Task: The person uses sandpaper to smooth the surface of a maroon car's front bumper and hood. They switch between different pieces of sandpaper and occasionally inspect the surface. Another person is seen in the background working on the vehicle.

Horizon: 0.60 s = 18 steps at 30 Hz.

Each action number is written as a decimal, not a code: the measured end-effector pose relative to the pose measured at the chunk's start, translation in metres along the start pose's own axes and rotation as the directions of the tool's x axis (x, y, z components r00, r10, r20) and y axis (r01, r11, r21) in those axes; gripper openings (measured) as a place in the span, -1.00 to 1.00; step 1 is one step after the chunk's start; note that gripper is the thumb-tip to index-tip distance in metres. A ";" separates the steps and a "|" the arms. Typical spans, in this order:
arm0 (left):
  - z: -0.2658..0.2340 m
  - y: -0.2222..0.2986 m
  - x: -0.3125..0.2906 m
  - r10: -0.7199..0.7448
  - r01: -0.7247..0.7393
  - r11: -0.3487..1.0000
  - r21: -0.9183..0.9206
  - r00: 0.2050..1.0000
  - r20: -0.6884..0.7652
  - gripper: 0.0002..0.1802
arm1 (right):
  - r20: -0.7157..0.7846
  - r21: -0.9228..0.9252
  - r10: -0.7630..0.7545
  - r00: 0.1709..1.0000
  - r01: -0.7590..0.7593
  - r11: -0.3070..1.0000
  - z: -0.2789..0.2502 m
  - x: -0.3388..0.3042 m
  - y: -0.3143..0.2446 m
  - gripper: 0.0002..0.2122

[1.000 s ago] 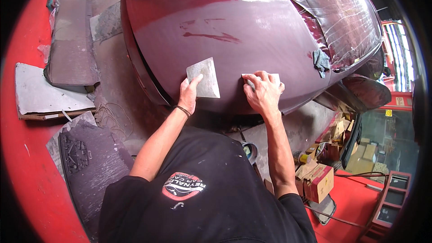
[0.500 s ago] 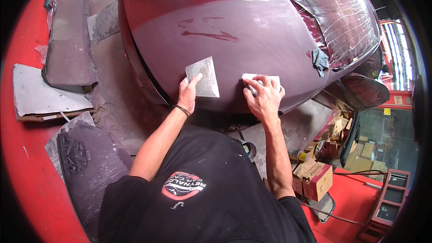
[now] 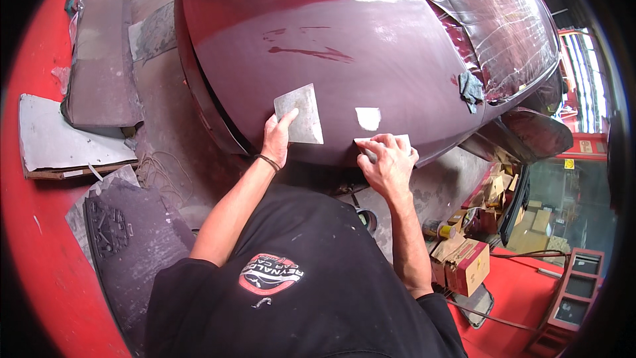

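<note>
Patch [image 3: 368, 119] is lying on the hood [image 3: 397, 59], ahead and slightly left of the nearer right hand [image 3: 389, 164], which is gripping a spreader [image 3: 403, 140] crosswise; the left hand [image 3: 277, 138] is clasping a plate [image 3: 305, 117].

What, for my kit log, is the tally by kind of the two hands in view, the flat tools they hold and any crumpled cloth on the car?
Hands: 2 (left hand, right hand)
Flat tools: 2 (left tool, right tool)
Cloth: 1
Total: 5
</note>
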<state>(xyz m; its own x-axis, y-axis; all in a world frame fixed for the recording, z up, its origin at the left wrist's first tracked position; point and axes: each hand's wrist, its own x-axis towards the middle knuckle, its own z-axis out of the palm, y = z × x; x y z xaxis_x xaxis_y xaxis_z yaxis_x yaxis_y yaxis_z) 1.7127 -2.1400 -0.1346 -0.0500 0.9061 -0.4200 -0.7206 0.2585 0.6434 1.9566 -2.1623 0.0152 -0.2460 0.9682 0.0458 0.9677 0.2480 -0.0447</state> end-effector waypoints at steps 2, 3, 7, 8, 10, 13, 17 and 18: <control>0.001 0.000 0.002 0.002 -0.002 1.000 0.008 1.000 0.007 -0.65 | -0.071 0.004 -0.003 0.997 0.003 1.000 -0.003 0.010 0.003 -0.76; 0.002 0.000 0.002 0.011 -0.011 1.000 -0.002 1.000 0.008 -0.66 | -0.103 -0.007 -0.010 0.995 0.009 1.000 -0.003 0.015 0.005 -0.76; 0.004 0.001 0.001 0.007 -0.007 1.000 -0.016 1.000 0.003 -0.67 | -0.155 -0.017 -0.022 0.988 0.020 1.000 0.000 0.041 0.008 -0.75; 0.003 0.000 0.002 -0.002 0.002 1.000 -0.014 1.000 0.004 -0.68 | -0.164 -0.027 -0.030 0.986 0.026 0.999 0.002 0.047 0.008 -0.75; 0.003 0.000 0.001 0.007 -0.006 1.000 -0.019 1.000 0.007 -0.68 | -0.148 -0.040 -0.015 0.989 0.009 0.999 0.004 0.055 0.006 -0.75; 0.004 -0.001 0.000 0.009 -0.009 1.000 -0.028 1.000 0.001 -0.68 | -0.124 -0.059 -0.005 0.992 -0.002 0.998 0.008 0.060 0.004 -0.75; 0.003 0.001 0.000 -0.002 0.003 0.999 -0.045 1.000 0.013 -0.67 | -0.172 -0.042 -0.050 0.984 0.043 0.998 0.020 0.051 0.003 -0.74; 0.002 0.000 -0.002 -0.005 0.005 0.999 -0.044 1.000 0.004 -0.67 | -0.169 -0.034 -0.072 0.983 0.068 0.997 0.021 0.043 0.003 -0.73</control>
<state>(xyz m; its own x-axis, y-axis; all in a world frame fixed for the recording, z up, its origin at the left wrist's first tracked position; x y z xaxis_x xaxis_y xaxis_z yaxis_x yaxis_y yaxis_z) 1.7140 -2.1415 -0.1323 -0.0433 0.9062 -0.4206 -0.7506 0.2484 0.6123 1.9478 -2.1196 -0.0041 -0.3027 0.9280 0.2171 0.9502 0.3116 -0.0072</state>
